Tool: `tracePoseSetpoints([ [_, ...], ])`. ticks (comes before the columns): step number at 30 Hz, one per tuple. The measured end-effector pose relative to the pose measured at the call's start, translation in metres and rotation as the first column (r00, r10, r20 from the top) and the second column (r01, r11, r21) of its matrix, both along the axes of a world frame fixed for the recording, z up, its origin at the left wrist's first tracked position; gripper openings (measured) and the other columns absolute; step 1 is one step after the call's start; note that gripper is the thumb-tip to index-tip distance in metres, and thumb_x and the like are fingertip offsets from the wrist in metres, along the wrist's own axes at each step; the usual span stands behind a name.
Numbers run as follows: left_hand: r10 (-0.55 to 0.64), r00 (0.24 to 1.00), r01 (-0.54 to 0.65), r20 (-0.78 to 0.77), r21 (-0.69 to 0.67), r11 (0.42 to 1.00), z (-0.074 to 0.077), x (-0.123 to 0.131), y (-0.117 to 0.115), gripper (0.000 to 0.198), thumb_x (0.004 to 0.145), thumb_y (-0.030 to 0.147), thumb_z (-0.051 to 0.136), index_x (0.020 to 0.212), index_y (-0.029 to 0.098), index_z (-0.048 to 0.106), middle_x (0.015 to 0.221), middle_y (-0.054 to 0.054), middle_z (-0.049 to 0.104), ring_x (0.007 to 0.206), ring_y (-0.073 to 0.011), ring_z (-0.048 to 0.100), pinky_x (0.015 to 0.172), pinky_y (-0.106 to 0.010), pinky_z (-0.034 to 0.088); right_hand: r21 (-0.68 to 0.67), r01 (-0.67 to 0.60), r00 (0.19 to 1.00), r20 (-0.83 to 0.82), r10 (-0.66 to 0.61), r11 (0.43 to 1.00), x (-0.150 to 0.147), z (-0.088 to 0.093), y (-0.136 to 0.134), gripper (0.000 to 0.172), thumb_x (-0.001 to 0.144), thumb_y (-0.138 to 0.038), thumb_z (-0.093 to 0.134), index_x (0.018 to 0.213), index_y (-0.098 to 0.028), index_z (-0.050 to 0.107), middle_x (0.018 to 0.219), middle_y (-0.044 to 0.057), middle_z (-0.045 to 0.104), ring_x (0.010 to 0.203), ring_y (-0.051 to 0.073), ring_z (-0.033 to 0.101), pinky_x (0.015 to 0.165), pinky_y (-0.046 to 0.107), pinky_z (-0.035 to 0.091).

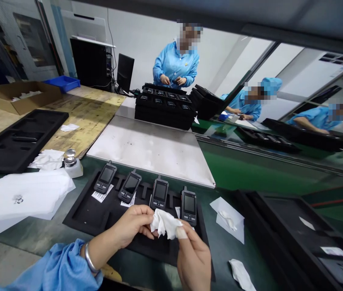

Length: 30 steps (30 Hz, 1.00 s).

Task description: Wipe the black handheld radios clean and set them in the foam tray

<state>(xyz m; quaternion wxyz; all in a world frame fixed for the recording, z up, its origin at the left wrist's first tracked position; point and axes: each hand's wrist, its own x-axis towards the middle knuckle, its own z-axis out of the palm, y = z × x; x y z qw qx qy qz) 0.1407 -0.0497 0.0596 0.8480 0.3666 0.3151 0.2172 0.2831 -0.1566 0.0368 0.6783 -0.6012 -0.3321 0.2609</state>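
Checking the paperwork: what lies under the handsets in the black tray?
In the black tray, white slips show under two handsets, and a corner peeks beside another. Anything fully beneath the handsets is covered.

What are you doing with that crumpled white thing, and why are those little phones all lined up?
Both hands are holding a crumpled white wipe: the left hand pinches one side and the right hand grips the other. Just beyond them, four small handheld devices sit in a row in a black foam tray on the green bench. More white cloths lie to the left beside a small dispenser bottle. Further back, a co-worker in blue stands at a stack of black trays.
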Motion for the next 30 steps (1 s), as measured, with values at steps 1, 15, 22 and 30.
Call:
tracePoseSetpoints([
  [1, -0.010, 1.000, 0.010, 0.006, -0.017, 1.000, 0.000, -0.002, 0.001, 0.027, 0.064, 0.035, 0.075, 0.068, 0.013, 0.060, 0.063, -0.005, 0.067, 0.056, -0.0144, 0.064, 0.052, -0.021, 0.053, -0.016, 0.013, 0.986, -0.167, -0.015, 1.000, 0.003, -0.002, 0.001, 0.025, 0.077, -0.042, 0.076, 0.089, -0.020, 0.075, 0.094, 0.008, 0.071, 0.087, 0.022, 0.065, 0.077, 0.032, 0.053],
  [15, 0.023, 0.996, -0.007, -0.091, 0.166, 0.986, -0.015, -0.011, 0.010, 0.055, 0.070, 0.052, 0.078, 0.106, 0.014, 0.061, 0.066, 0.002, 0.059, 0.053, -0.0108, 0.058, 0.046, -0.019, 0.046, -0.037, -0.078, 0.795, -0.605, 0.040, 0.996, 0.013, 0.005, 0.007, 0.030, 0.067, -0.038, 0.084, 0.085, -0.018, 0.070, 0.085, 0.004, 0.071, 0.077, 0.021, 0.067, 0.067, 0.031, 0.055],
  [22, -0.164, 0.983, 0.178, -0.083, 0.198, 0.964, -0.014, -0.006, 0.007, 0.056, 0.063, 0.062, 0.080, 0.081, 0.010, 0.069, 0.056, 0.002, 0.055, 0.045, -0.0068, 0.043, 0.041, -0.019, 0.032, -0.041, -0.144, 0.780, -0.620, 0.088, 0.989, 0.010, 0.001, 0.005, 0.027, 0.068, -0.038, 0.084, 0.083, -0.020, 0.071, 0.082, 0.004, 0.070, 0.074, 0.021, 0.066, 0.066, 0.032, 0.055],
  [30, -0.024, 0.997, 0.035, -0.067, 0.168, 0.985, -0.016, -0.010, 0.011, 0.050, 0.063, 0.061, 0.080, 0.069, 0.012, 0.071, 0.067, -0.004, 0.066, 0.064, -0.0126, 0.056, 0.063, -0.023, 0.043, -0.069, -0.017, 0.808, -0.589, -0.027, 0.998, 0.021, -0.008, 0.000, 0.031, 0.064, -0.040, 0.085, 0.081, -0.018, 0.071, 0.087, 0.005, 0.072, 0.078, 0.023, 0.066, 0.067, 0.037, 0.057],
])
